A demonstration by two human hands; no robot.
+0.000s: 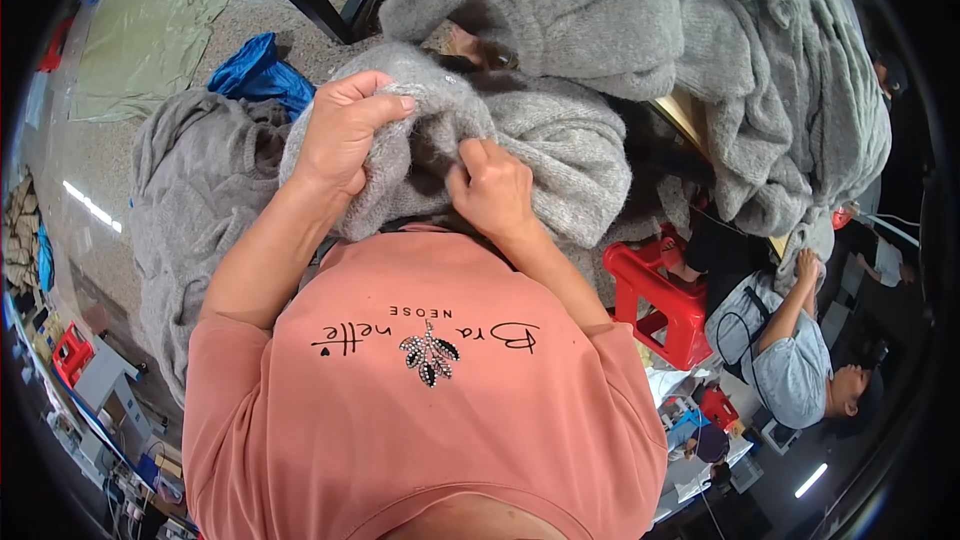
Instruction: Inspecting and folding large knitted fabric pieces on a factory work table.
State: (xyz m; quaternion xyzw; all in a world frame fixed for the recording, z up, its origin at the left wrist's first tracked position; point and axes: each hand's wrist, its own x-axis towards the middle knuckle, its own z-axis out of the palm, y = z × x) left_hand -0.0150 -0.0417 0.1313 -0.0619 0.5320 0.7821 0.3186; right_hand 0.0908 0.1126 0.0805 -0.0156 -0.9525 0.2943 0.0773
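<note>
A fuzzy light grey knit garment [560,155] lies bunched over my lap, between my body and the table. My left hand [345,130] pinches its upper edge, thumb and fingers pressed together on the knit. To the right, my right hand [490,185] is closed on another fold of the same garment, fingers curled in. The knit between both hands is drawn into a hollow. Whether either hand holds something small besides the fabric is hidden.
Grey knitwear [600,20] is heaped on the table ahead and to the right. More grey knits [190,190] pile at my left, beside a blue cloth [262,75]. A red stool [655,305] stands at right, near a co-worker in a light blue shirt [790,360].
</note>
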